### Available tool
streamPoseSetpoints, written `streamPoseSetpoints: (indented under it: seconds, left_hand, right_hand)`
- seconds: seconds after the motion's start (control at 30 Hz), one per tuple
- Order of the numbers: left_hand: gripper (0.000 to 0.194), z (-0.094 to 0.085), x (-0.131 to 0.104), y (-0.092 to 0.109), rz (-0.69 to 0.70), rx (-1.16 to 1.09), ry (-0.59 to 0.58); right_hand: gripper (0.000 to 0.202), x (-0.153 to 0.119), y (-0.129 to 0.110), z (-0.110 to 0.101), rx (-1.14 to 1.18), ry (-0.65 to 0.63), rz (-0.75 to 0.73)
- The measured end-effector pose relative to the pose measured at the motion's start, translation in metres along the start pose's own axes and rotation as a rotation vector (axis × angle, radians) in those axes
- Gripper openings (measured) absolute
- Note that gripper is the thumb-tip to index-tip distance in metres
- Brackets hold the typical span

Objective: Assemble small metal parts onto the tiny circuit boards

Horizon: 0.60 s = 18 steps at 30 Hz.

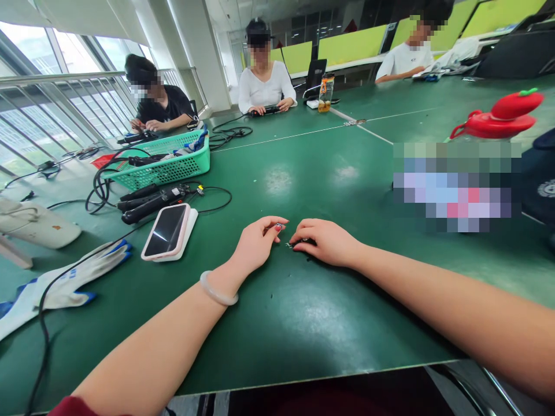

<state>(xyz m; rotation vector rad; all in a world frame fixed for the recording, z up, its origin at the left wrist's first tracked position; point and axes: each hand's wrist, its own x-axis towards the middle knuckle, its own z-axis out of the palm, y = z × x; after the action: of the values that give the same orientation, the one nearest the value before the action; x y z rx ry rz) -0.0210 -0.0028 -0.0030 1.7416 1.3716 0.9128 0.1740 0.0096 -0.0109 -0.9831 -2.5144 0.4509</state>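
Observation:
My left hand (255,241), with a pale bangle (219,290) at the wrist, is closed in a pinch just above the green table (321,323). Between its thumb and fingertips shows a small shiny metallic piece (280,226), too small to name. My right hand (328,241) lies close beside it, fingers curled and thumb pressed in. At its fingertips another tiny silvery piece (289,245) pokes out, with something dark under the fingers. The two hands are a short gap apart, fingertips facing each other.
On the left lie a phone (167,231), dark corded tools (151,202), a green basket (173,164) and work gloves (73,277). A red-lidded container (494,124) stands right. A bottle (326,93) stands farther back. Several people sit around the table.

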Motion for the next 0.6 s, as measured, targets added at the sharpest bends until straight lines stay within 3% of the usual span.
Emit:
streamPoseSetpoints:
  seconds: [0.3,0.6]
  left_hand:
    - [0.036,0.002,-0.003,0.003,-0.009,-0.086,-0.079]
    - [0.033,0.002,-0.011,0.017,0.142,0.253,-0.051]
  right_hand:
    - [0.016,0.000,-0.004,-0.003,0.186,0.202,0.111]
    - [0.019,0.002,-0.006,-0.002,0.244,0.259,0.201]
